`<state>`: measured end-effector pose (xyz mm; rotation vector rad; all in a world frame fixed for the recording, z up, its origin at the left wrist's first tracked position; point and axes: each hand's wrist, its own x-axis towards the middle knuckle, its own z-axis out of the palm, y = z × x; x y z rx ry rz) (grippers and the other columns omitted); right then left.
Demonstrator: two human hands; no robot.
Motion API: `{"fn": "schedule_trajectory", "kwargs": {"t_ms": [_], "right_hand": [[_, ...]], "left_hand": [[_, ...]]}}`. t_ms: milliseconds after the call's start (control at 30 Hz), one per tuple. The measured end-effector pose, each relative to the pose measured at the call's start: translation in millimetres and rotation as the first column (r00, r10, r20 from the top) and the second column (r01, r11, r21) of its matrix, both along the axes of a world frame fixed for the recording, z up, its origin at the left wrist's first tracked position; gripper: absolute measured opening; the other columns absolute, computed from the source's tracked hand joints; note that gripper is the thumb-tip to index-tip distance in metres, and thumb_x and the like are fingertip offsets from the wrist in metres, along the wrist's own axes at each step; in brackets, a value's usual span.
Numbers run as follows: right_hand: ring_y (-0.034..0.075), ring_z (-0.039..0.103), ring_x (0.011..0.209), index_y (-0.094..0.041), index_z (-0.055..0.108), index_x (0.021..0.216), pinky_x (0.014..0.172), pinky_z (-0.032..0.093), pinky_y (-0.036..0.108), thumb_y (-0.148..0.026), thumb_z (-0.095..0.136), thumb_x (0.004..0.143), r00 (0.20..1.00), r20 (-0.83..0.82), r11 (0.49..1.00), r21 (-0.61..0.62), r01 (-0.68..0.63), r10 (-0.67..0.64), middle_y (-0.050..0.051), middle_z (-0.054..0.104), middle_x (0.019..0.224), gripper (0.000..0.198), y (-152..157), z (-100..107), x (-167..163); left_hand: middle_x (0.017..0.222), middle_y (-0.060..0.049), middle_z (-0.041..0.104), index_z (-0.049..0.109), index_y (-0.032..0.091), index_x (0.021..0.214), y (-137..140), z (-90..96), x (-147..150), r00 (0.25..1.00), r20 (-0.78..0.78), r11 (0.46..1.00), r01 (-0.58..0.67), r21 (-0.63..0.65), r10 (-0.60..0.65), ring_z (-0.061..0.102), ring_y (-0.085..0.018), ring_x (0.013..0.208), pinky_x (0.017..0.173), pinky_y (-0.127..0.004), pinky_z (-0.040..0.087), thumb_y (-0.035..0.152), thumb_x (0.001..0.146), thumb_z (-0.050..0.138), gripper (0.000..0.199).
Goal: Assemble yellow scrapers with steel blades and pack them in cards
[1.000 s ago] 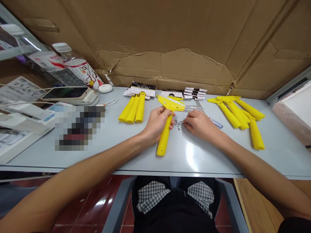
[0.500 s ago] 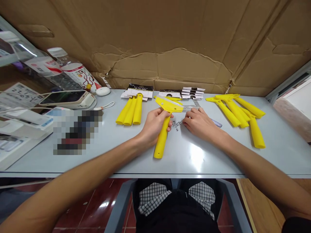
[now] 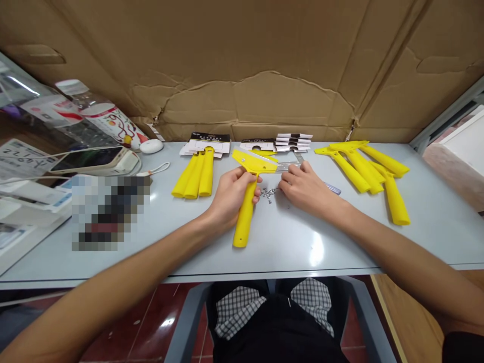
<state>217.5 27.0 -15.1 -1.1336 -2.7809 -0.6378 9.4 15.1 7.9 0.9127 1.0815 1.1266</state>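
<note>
My left hand (image 3: pixel 227 194) grips a yellow plastic scraper (image 3: pixel 245 206) by the upper part of its handle, its wide head with a metal blade pointing away from me. The handle's end rests on the grey table (image 3: pixel 295 242). My right hand (image 3: pixel 306 189) lies flat on the table just right of the scraper, fingertips at a small heap of silver screws (image 3: pixel 267 193). Whether the fingers pinch a screw is hidden. A screwdriver (image 3: pixel 333 189) sticks out from under the right hand.
Three yellow handles (image 3: pixel 194 174) lie left of centre, several finished yellow scrapers (image 3: pixel 372 169) at the right. Packaging cards (image 3: pixel 282 142) lie along the cardboard wall (image 3: pixel 242 65). A phone (image 3: pixel 91 159), bottle (image 3: pixel 108 118) and papers crowd the left side.
Both hands and the scraper hold nearly the same pose. The view has shifted slightly, so everything sits a little further left and lower in the picture.
</note>
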Motion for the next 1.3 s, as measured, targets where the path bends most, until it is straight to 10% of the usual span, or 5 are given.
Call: {"fn": "schedule_trajectory", "kwargs": {"t_ms": [467, 867, 1300], "right_hand": [[0.028, 0.048, 0.102, -0.018, 0.074, 0.098, 0.082, 0.022, 0.041, -0.007, 0.05, 0.103, 0.997, -0.072, 1.0, -0.008, -0.023, 0.023, 0.01, 0.073, 0.1, 0.026, 3.8, -5.2, 1.4], [0.026, 0.056, 0.104, -0.022, 0.079, 0.104, 0.084, 0.027, 0.039, -0.017, 0.06, 0.101, 0.936, -0.341, 0.931, -0.361, -0.043, -0.09, 0.006, 0.075, 0.102, 0.02, 11.9, 0.1, 8.2], [0.029, 0.054, 0.109, -0.019, 0.075, 0.097, 0.088, 0.029, 0.044, -0.01, 0.047, 0.103, 0.972, -0.231, 0.973, -0.229, -0.023, -0.031, 0.01, 0.074, 0.107, 0.031, 6.3, 0.5, 0.5]], "left_hand": [[0.093, -0.007, 0.067, 0.063, 0.017, 0.083, 0.9, -4.1, -1.9, 1.0, -0.013, 0.999, 0.022, 0.037, -0.021, 0.057, -0.01, 0.059, 0.046, -0.022, 0.045, 0.017, 0.08, 0.07, 0.007], [0.094, -0.007, 0.067, 0.062, 0.016, 0.084, 1.3, -5.2, -3.1, 0.999, -0.031, 0.999, 0.026, 0.034, -0.025, 0.057, -0.01, 0.059, 0.046, -0.022, 0.045, 0.016, 0.081, 0.068, 0.007], [0.091, -0.005, 0.065, 0.063, 0.016, 0.086, 1.6, -4.0, -1.6, 1.0, -0.023, 0.999, 0.022, 0.029, -0.022, 0.057, -0.01, 0.058, 0.044, -0.021, 0.044, 0.017, 0.078, 0.069, 0.01]]}}
